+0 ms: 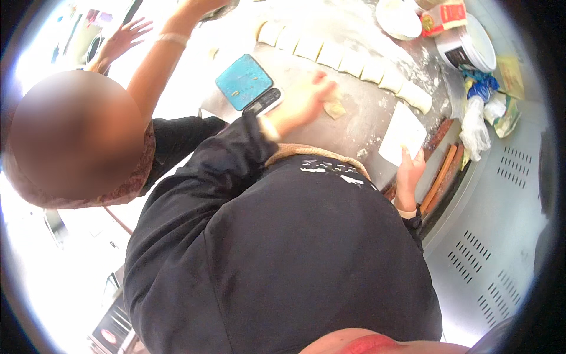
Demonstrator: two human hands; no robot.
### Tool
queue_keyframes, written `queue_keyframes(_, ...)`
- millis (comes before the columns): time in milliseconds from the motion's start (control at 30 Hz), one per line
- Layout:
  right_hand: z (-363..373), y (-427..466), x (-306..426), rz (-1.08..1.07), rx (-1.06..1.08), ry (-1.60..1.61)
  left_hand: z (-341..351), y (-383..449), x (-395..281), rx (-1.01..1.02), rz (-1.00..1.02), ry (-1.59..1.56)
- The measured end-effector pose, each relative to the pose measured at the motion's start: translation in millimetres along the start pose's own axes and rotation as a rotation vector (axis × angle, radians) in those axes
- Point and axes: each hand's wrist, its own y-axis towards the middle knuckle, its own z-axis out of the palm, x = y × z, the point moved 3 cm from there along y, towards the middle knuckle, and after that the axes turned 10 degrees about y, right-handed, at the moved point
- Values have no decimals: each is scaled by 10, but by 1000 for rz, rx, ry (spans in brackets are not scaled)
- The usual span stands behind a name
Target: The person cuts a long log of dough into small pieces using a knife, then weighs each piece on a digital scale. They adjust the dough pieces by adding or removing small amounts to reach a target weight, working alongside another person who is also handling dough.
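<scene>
My right hand (410,177) grips a flat white dough scraper (403,132) by its near edge, over the right side of the floured metal worktop (305,128). Motion blur smears my left hand (303,106), which is just right of a digital scale. A small scrap of dough (335,110) lies by its fingers; whether they hold anything is unclear. The scale has a blue platform (245,82) with bits of dough on it and a dark button panel (264,101). Beyond both hands, a row of cut white dough pieces (351,64) runs diagonally, the pieces set close together.
At left, another person's arms (161,66) reach over the worktop. Back right hold a white tub (468,46), a red and cream packet (444,20) and crumpled plastic bags (477,115). Wooden rods (442,172) lie along the right edge beside a slotted metal panel (495,199).
</scene>
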Motion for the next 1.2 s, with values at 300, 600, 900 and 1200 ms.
queue_keyframes(300, 1032, 18, 251, -56, 497, -136, -714, -886, 1317, -70, -488, 189)
queue_keyframes(600, 1451, -83, 91, -395, 732, -600, -1299, -1392, 1653, -321, -619, 222)
queue_keyframes(900, 1240, 147, 104, -420, 475, -805, -1120, -1500, 1666, -253, -696, 145)
queue_keyframes(1200, 1266, 113, 14, -331, 579, -798, -946, -1218, 1702, -207, -688, 10)
